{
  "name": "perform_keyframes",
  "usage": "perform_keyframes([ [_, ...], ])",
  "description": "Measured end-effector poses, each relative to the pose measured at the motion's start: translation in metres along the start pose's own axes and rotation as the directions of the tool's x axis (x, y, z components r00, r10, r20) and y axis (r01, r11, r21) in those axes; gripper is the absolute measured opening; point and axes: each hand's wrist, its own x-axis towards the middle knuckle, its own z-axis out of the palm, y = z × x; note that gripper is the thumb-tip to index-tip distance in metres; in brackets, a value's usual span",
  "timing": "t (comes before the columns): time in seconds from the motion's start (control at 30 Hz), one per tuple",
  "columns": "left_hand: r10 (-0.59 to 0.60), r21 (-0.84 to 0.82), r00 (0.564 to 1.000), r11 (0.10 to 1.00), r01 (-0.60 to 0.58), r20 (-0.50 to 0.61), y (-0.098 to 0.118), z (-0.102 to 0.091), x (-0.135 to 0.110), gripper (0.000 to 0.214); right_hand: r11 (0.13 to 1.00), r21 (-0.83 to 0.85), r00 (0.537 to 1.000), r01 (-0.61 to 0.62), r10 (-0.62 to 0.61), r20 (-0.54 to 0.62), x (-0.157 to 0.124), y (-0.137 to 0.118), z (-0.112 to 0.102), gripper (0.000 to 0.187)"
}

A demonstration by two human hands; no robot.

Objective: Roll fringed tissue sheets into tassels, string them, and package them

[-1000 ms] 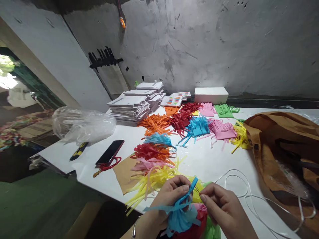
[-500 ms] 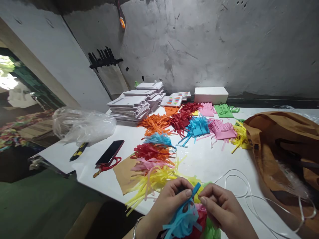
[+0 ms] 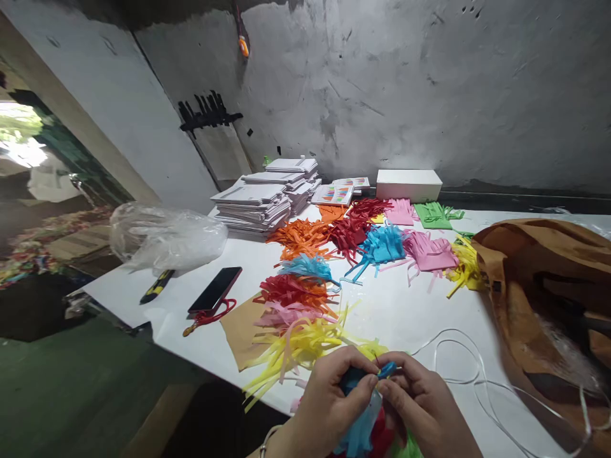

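Papery blue tassel (image 3: 359,432), glossy plastic bag (image 3: 168,238)

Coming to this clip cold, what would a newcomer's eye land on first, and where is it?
Probably the brightly coloured fringed bundles, spread over the middle of the white table in orange, red, blue, pink, yellow and green. Next, at the bottom of the view, the left hand and right hand meet with their fingertips at the top of a blue fringed piece. A large brown bag fills the right side.
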Motion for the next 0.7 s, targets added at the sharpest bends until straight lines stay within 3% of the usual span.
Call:
perform_keyframes([
  [0.13,0.087,0.046,0.996,0.995,-0.089,0.036,0.001,0.0,-0.001,0.008,0.967,0.215,0.983,-0.136,0.105,0.152,0.005,0.012,-0.003,0.069],
  [0.23,0.135,0.081,0.989,0.987,-0.139,0.057,0.0,0.0,-0.002,0.008,0.976,0.184,0.99,-0.113,0.096,0.101,0.003,0.012,-0.002,0.067],
  [0.3,0.168,0.101,0.981,0.979,-0.177,0.094,-0.002,0.0,-0.002,0.009,0.994,0.092,0.998,-0.059,0.058,0.016,0.001,0.007,0.0,0.055],
  [0.4,0.22,0.156,0.966,0.958,-0.241,0.139,-0.005,-0.001,-0.002,0.01,0.972,-0.194,0.979,0.136,-0.162,-0.127,-0.001,0.002,0.003,0.035],
  [0.5,0.221,0.211,0.956,0.942,-0.26,0.191,-0.009,0.001,-0.003,0.009,0.868,-0.349,0.89,0.352,-0.426,-0.163,0.003,0.001,0.002,0.028],
  [0.6,0.164,0.293,0.922,0.916,-0.274,0.351,-0.015,0.008,-0.005,0.011,0.893,-0.035,0.831,0.449,-0.432,-0.351,0.007,-0.004,-0.008,0.018],
  [0.7,0.147,0.336,0.838,0.869,-0.363,0.525,-0.02,0.008,0.001,0.012,0.805,0.247,0.771,0.539,-0.354,-0.53,0.008,-0.017,-0.029,0.017],
])
